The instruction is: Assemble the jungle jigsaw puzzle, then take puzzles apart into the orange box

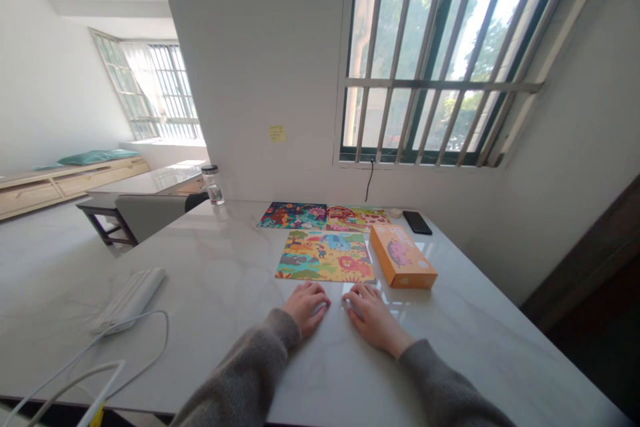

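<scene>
My left hand [308, 307] rests on the white marbled table, fingers loosely bent and apart from the thumb, holding nothing. Beside it, across a small gap, my right hand [370, 315] lies in much the same way, also without anything in it. Just beyond the fingertips is a colourful animal picture sheet [325, 257], flat on the table. An orange box [403, 260] with a pink picture on its lid lies to the right of that sheet. Farther back, a dark picture sheet [293, 215] and a farm picture sheet [355, 218] lie side by side near the wall.
On the left of the table [210, 320] lies a white power strip [129, 300] with cables running to the near edge. A lidded clear bottle [213, 187] stands at the far left corner. A black phone [417, 222] lies behind the orange box, below the barred window.
</scene>
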A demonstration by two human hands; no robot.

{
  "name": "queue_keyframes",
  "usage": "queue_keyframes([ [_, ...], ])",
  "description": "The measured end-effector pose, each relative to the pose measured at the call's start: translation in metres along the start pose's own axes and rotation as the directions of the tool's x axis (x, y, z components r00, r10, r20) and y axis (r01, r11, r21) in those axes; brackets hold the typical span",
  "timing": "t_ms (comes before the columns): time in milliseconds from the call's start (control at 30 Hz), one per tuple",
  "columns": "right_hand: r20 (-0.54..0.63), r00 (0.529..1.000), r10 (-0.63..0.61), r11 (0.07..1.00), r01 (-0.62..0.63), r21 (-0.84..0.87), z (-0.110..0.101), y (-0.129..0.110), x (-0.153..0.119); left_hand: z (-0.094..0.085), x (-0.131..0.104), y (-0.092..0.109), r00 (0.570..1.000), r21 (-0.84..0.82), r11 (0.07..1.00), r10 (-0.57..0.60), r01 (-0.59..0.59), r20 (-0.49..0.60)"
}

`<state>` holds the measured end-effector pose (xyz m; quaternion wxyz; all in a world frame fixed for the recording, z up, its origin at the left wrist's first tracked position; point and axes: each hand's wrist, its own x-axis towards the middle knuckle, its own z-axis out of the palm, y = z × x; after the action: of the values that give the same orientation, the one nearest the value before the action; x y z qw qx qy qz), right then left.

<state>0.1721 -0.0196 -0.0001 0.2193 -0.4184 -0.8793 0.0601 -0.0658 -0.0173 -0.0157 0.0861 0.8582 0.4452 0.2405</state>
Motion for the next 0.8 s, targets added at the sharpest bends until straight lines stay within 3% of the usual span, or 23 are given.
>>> queue_keyframes([
  [800,-0.016,1.0,0.009,0.997,-0.008,0.078,0.0009,0.0056,-0.0028,-0.0013,-0.0035,-0.0024,1.0,-0.009,1.0,0.004,-0.004,-0.005],
])
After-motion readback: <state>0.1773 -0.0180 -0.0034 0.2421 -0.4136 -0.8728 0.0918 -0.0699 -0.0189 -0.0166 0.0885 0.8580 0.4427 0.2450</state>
